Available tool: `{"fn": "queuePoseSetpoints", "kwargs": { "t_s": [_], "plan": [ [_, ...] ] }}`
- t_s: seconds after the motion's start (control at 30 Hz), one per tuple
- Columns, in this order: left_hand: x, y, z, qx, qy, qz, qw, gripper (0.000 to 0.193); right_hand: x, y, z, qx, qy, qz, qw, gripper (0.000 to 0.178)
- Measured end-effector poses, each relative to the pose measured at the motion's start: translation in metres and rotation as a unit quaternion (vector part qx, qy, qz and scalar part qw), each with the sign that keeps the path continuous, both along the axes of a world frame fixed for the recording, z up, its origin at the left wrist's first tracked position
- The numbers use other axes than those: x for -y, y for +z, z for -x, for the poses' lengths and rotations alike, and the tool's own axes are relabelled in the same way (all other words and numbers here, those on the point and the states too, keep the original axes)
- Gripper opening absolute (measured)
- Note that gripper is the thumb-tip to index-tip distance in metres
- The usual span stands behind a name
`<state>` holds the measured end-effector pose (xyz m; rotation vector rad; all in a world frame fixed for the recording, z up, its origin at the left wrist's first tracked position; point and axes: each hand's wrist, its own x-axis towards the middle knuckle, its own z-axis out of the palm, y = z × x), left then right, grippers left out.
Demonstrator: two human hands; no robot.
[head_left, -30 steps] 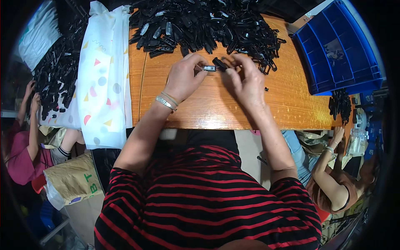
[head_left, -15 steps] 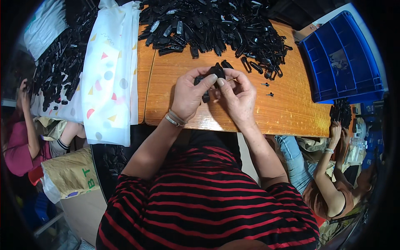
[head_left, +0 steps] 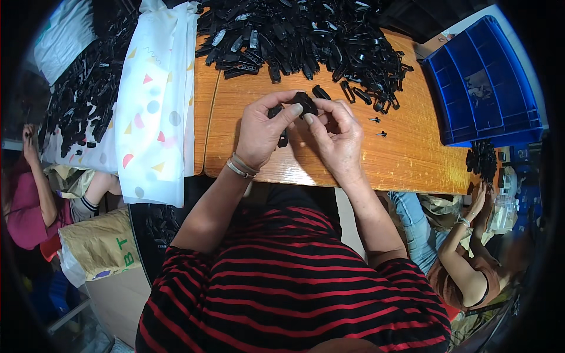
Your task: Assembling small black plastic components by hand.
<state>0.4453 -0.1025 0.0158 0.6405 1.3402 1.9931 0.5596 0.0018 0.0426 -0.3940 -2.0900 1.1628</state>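
Above the wooden table, both my hands hold a small black plastic part [head_left: 305, 103] between thumbs and fingertips; its exact kind does not show. My left hand [head_left: 259, 129], with bands on the wrist, pinches its left side. More black plastic [head_left: 283, 139] shows beneath that hand's palm, and I cannot tell whether it is gripped there. From the other side, my right hand [head_left: 339, 141] pinches the part with thumb and curled fingers. Just beyond the fingertips lies another black piece [head_left: 321, 92]. A large heap of black plastic parts [head_left: 294, 41] covers the far side of the table.
Two tiny dark pieces [head_left: 381, 134] lie right of my hands on the wooden table [head_left: 412, 159]. A blue bin [head_left: 488, 82] stands at the far right. White patterned sheeting [head_left: 154, 112] hangs on the left. Co-workers sit on both sides, near other piles of black parts [head_left: 88, 88].
My left hand has shifted slightly left and turned a little. The black part between my fingertips has tilted. On the right, the co-worker's hands have moved slightly.
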Motion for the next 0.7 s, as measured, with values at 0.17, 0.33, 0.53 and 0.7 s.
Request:
{"fn": "queuePoseSetpoints", "kwargs": {
  "t_s": [0.17,0.33,0.53,0.7],
  "plan": [
    [0.004,0.000,0.000,-0.037,-0.013,0.013,0.999,0.030,-0.003,-0.011,0.001,-0.012,-0.004,-0.075,0.997,0.025],
    [0.007,0.007,-0.013,-0.123,0.014,0.016,0.992,0.030,0.005,-0.017,0.001,-0.014,-0.021,-0.135,0.991,0.027],
    [0.014,0.012,-0.014,-0.104,0.002,0.026,0.994,0.028,0.006,-0.031,-0.002,0.031,0.000,0.027,0.999,0.039],
    [0.021,0.013,-0.012,-0.020,-0.044,-0.024,0.999,0.019,0.014,-0.027,-0.001,0.035,0.139,0.157,0.977,0.048]
  ]
}}
